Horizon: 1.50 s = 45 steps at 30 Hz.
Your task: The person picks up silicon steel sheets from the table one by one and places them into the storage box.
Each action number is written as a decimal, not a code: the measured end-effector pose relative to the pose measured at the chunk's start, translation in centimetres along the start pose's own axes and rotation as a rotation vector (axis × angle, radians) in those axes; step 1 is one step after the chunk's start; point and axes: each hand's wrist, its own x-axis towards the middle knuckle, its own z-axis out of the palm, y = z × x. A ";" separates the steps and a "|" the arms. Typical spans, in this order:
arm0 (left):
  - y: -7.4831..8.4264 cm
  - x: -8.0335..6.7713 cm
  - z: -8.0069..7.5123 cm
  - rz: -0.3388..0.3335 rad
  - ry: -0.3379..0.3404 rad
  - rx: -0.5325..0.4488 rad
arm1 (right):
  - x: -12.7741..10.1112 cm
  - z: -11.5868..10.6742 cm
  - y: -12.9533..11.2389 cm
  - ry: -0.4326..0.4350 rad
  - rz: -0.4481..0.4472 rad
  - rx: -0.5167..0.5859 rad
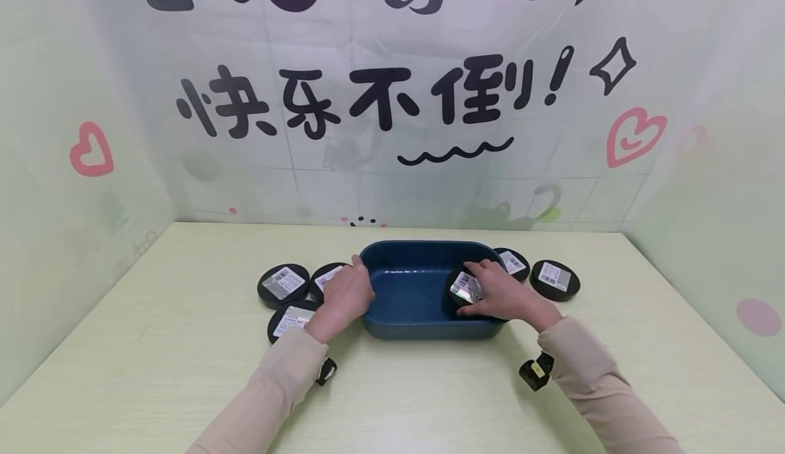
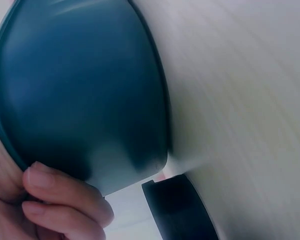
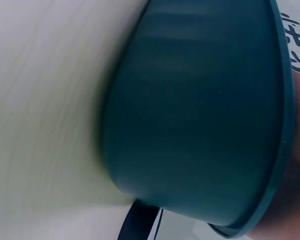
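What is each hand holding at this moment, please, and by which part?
The right hand holds a black disc by its edge inside the blue tub; the left hand grips the tub's left rim.

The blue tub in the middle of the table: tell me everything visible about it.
The blue tub is a dark teal, oblong basin with rounded corners and a thin out-turned rim, smooth like plastic. It sits upright on the pale table. The left hand holds its left rim; the right hand reaches over the right rim, holding a black labelled disc inside it. Other black discs lie on both sides of it.

Disc labels [image 1: 555, 276] too small to read
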 end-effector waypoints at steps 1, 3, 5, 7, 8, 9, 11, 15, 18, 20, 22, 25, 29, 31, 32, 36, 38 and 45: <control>0.0 0.0 0.0 0.003 0.002 0.001 | 0.1 0.1 0.0 0.001 -0.002 -0.004; -0.1 0.0 0.0 0.008 0.003 0.001 | 0.2 0.2 0.0 0.003 0.000 -0.009; -0.1 0.0 0.0 0.011 0.004 0.000 | 0.3 0.3 0.0 0.002 0.001 -0.011; -0.1 0.0 0.0 0.011 0.005 0.000 | 0.4 0.3 0.0 -0.005 0.000 -0.015; -0.1 0.0 0.0 0.010 0.005 -0.002 | 0.4 0.3 0.0 -0.011 0.003 -0.014; -0.1 0.0 0.0 0.009 0.006 -0.003 | 0.5 0.4 0.0 -0.016 0.005 -0.014; -0.1 0.0 0.0 0.008 0.005 -0.004 | 0.6 0.4 0.0 -0.025 0.013 -0.014; -0.1 0.0 0.0 0.008 0.005 -0.002 | 0.8 0.6 0.1 -0.043 0.034 -0.022; 0.0 0.0 0.1 0.006 0.003 0.000 | 0.9 0.7 0.1 -0.052 0.046 -0.031; 0.0 0.0 0.0 0.004 0.001 0.000 | 0.9 0.7 0.0 -0.056 0.052 -0.037; 0.0 -0.1 0.0 0.003 0.000 0.001 | 0.9 0.7 0.0 -0.060 0.059 -0.037; 0.0 -0.1 0.0 0.003 0.000 0.002 | 1.0 0.6 -0.1 -0.064 0.067 -0.036; 0.0 -0.1 -0.1 0.001 -0.003 0.005 | 1.0 0.7 -0.1 -0.053 0.060 -0.039; 0.1 -0.1 -0.1 0.001 -0.005 0.007 | 1.0 0.8 0.0 -0.043 0.047 -0.046; 0.1 -0.1 -0.1 0.001 -0.005 0.008 | 1.0 0.8 0.0 -0.040 0.044 -0.047; 0.1 -0.1 -0.1 0.005 -0.004 0.008 | 1.1 0.9 0.0 -0.036 0.034 -0.053; 0.1 -0.1 -0.1 0.006 -0.003 0.007 | 1.1 1.0 0.0 -0.038 0.034 -0.054; 0.0 -0.1 -0.1 0.004 -0.002 -0.001 | 1.3 1.2 0.0 -0.051 0.049 -0.041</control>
